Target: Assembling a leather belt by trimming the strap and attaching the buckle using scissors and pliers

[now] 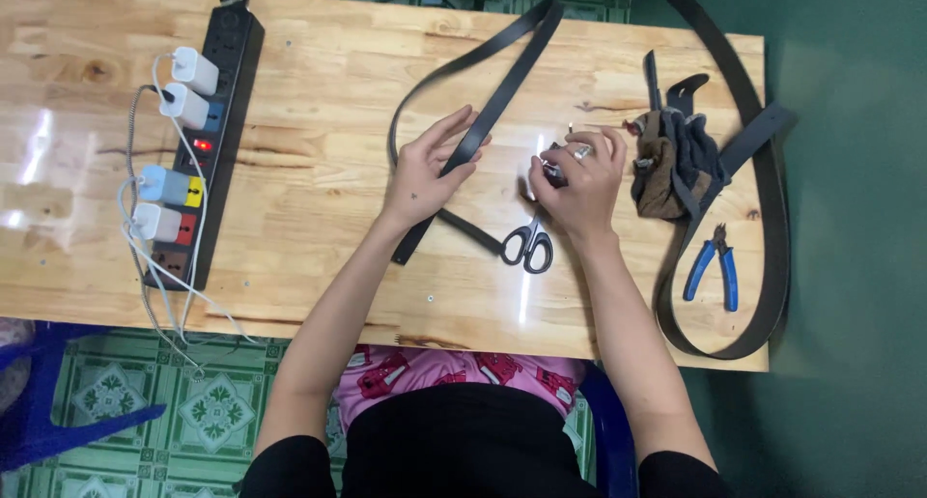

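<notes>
On the pale wooden tabletop (319, 218), near its middle, a long black leather belt strap (502, 97) runs in a loop toward the far edge and back. The left hand (425, 170) lies on the strap with its fingers spread, pressing it flat. The right hand (579, 179) is closed around a small metal buckle piece (560, 160), just beside the strap. Black-handled scissors (528, 245) lie touching the strap's near end, under the right wrist. Further right sit a crumpled brown and dark work glove (671, 165), blue-handled pliers (715, 266) and a second dark belt (772, 218) curving round them. Well apart on the left lies a black power strip (217, 83) with white chargers (183, 87) plugged in.
</notes>
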